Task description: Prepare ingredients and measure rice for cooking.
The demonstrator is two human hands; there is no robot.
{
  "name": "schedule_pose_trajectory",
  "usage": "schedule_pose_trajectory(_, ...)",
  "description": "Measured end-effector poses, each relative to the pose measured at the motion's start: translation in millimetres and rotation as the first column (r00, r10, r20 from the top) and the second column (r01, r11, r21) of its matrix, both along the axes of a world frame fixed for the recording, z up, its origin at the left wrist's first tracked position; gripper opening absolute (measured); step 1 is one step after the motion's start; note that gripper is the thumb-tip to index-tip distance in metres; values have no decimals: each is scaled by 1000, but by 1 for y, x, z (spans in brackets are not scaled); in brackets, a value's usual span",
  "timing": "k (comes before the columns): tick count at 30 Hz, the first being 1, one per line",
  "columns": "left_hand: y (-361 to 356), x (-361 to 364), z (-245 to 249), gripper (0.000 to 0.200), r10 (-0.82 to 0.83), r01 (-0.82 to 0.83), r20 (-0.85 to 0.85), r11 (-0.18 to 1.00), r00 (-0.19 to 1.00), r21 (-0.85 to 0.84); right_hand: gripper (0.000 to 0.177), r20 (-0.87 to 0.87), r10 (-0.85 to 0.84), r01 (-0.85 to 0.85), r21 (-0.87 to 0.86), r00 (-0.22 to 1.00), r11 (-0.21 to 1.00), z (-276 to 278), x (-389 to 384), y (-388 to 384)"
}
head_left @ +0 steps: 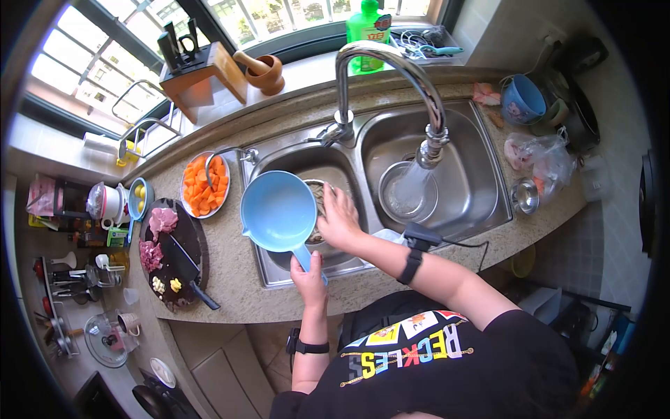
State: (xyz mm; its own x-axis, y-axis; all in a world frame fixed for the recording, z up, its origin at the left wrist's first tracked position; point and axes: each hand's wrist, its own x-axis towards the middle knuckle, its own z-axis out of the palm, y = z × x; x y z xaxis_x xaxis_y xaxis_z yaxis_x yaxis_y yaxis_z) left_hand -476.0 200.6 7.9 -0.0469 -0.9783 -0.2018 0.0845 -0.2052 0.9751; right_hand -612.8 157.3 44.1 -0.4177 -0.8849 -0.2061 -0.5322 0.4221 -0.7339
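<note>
My left hand (pixel 308 279) is closed round the handle of a light blue ladle (pixel 278 211), whose bowl hangs over the left sink basin (pixel 307 159). Beside the ladle, my right hand (pixel 338 218) reaches into that basin with its fingers spread over a container of something brownish (pixel 316 237), mostly hidden by the ladle and hand. Water runs from the faucet (pixel 391 52) into a metal bowl (pixel 407 194) in the right basin.
Left of the sink are a plate of cut carrots (pixel 206 185) and a round dark board (pixel 192 244) with meat and a knife (pixel 187 264). A blue bowl (pixel 523 99), plastic bags (pixel 537 160) and a small metal bowl (pixel 525 195) stand at right.
</note>
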Motion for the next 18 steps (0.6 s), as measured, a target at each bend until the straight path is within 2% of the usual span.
schedule_pose_trajectory(3, -3, 24, -3, 9, 101, -101, -14, 995, 995, 26, 72, -67, -18, 21, 34, 998, 999, -15, 20, -54)
schedule_pose_trajectory(5, -4, 39, 0, 10, 128, -127, -8, 991, 992, 35, 69, 14, -45, 44, 29, 999, 999, -24, 18, -90)
schedule_pose_trajectory(9, -5, 58, 7, 10, 103, -103, 20, 995, 994, 14, 60, -128, -216, 216, -15, 968, 976, -41, 11, -143)
schedule_pose_trajectory(12, -5, 67, 3, 11, 63, -63, 3, 998, 998, 6, 58, 24, -111, 107, 123, 994, 987, -24, -21, -167)
schedule_pose_trajectory(13, -5, 68, 3, 11, 65, -65, -2, 998, 998, 5, 61, 6, -165, 164, 99, 986, 982, -22, -28, -170)
schedule_pose_trajectory(18, -4, 70, 6, 12, 64, -61, -55, 997, 996, 54, 64, 177, -281, 303, -113, 943, 946, -10, -45, -174)
